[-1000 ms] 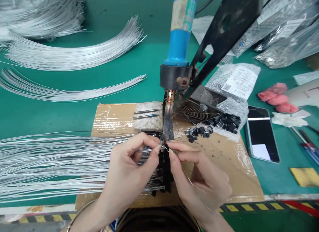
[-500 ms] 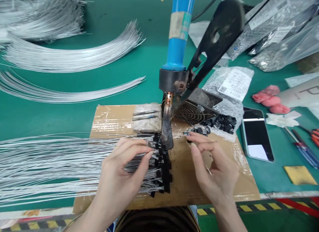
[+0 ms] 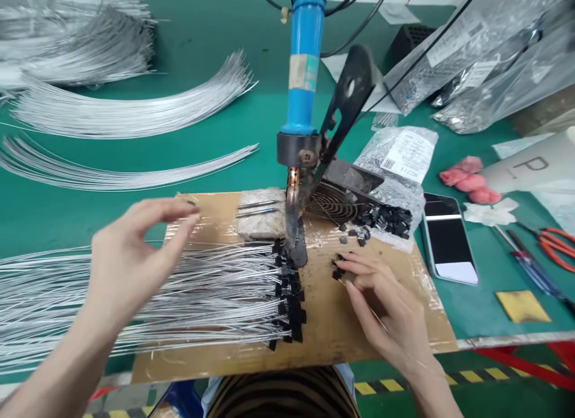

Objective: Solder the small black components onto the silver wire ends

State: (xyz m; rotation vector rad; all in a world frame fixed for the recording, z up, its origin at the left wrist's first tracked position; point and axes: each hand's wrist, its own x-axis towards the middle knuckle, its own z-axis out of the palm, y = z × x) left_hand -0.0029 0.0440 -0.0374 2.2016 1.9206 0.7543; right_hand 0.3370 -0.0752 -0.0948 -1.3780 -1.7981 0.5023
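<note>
My left hand (image 3: 130,256) hovers above the bundle of silver wires (image 3: 135,298), fingers loosely spread, holding nothing I can see. My right hand (image 3: 386,310) rests on the cardboard sheet (image 3: 395,340), its fingertips pinched on small black parts (image 3: 338,271) near the soldering tip. The wires end in a row of black components (image 3: 290,304) below the iron's tip. A blue-handled soldering iron (image 3: 300,76) stands in a black holder, tip (image 3: 293,226) pointing down at the cardboard.
More black parts (image 3: 386,219) spill from a plastic bag (image 3: 404,154). A phone (image 3: 447,238) lies to the right, with pink items (image 3: 469,178), red-handled scissors (image 3: 554,244) and a yellow pad (image 3: 523,305). Curved wire bundles (image 3: 135,106) lie at back left on the green mat.
My left hand lifted off the wire ends and moved left and up. My right hand moved from the iron's tip to the loose black parts. The view has tilted upward.
</note>
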